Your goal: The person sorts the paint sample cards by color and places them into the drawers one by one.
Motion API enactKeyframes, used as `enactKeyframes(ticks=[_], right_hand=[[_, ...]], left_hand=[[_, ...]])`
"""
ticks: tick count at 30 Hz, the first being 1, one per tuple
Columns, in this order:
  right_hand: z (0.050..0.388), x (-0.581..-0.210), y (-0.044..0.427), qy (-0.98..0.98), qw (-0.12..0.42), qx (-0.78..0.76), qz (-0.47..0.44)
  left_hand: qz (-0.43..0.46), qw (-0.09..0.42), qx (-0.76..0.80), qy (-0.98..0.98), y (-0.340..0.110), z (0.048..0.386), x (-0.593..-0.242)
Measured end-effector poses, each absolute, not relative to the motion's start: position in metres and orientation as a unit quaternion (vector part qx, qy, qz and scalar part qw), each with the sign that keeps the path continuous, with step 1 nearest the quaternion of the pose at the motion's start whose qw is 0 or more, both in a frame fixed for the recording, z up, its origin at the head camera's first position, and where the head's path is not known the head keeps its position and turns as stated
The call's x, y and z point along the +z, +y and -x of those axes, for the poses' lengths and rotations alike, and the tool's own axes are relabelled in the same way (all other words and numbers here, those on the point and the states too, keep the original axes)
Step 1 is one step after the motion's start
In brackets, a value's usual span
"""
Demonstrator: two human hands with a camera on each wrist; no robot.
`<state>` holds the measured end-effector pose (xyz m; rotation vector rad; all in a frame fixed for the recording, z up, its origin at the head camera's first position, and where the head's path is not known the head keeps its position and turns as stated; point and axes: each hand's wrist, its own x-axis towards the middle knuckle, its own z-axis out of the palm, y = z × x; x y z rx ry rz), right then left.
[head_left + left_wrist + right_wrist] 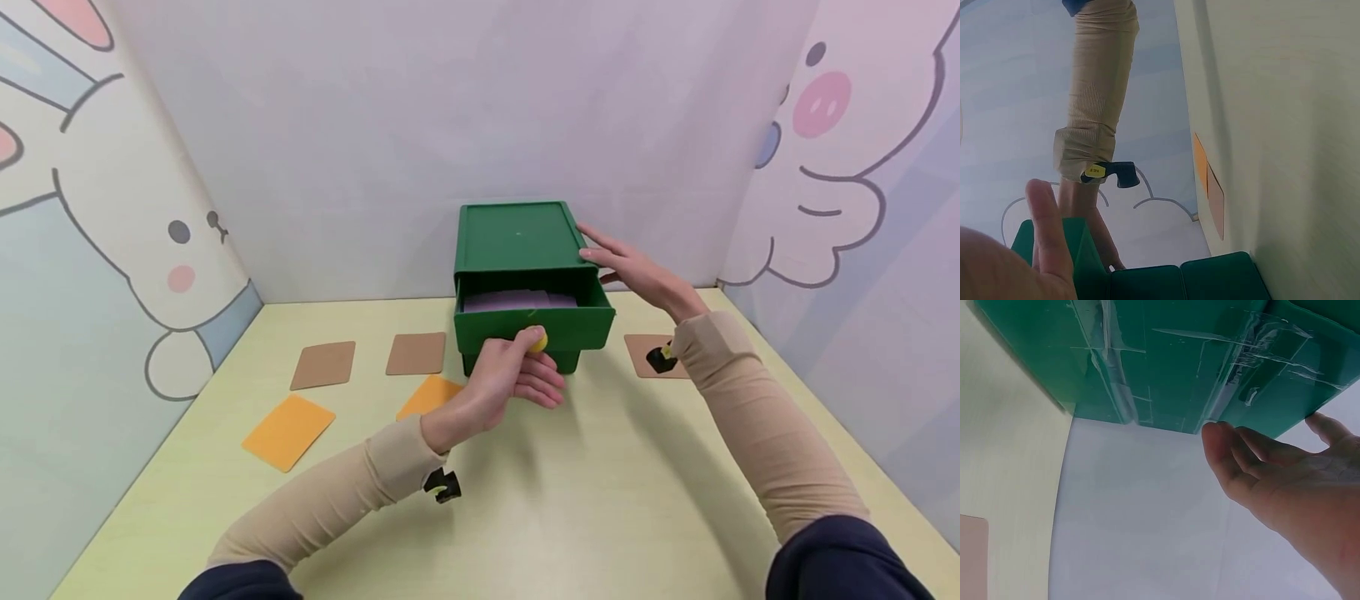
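Head view: green box (pixel 517 237) stands at the back of the table (pixel 600 500), against the wall (pixel 360 150). Its drawer (pixel 487 333) sticks out toward 6 o'clock, purple paper (pixel 510 301) inside. Left hand (pixel 501 377) is at the box's 6 o'clock: thumb and index side appear to pinch the yellow knob (pixel 542 342), other fingers loosely extended. Right hand (pixel 636 268) is at 3 o'clock, fingers spread and fairly straight, touching the box's side and top edge, gripping nothing. Two brown cards (pixel 416 354) and two orange cards (pixel 288 433) lie between 7 and 9 o'clock; another brown card at 4 o'clock, partly covered.

Progress, judged from this: drawer is partly out, contents showing. Fully out or flush with the box: neither is done. Purple paper is in the drawer, none seen outside.

Left wrist view: one left-hand digit sticks up at 8 o'clock; green box along the bottom, 5 to 8. Knob not visible, so the pinch can't be checked here. An orange and a brown card at 4.

Right wrist view: taped box side fills 10 to 2 o'clock. Right hand comes in from 3 to 4, fingertips against the edge, palm holding nothing.
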<state>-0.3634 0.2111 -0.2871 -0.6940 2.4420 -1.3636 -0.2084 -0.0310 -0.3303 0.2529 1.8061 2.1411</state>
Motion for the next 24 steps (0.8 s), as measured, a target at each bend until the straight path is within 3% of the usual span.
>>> enactKeyframes(ticks=[24], right_hand=[[0.365, -0.289, 0.21, 0.837, 0.133, -0.479, 0.229]], left_hand=[[-0.075, 0.148, 0.738, 0.654, -0.03, 0.249, -0.331]])
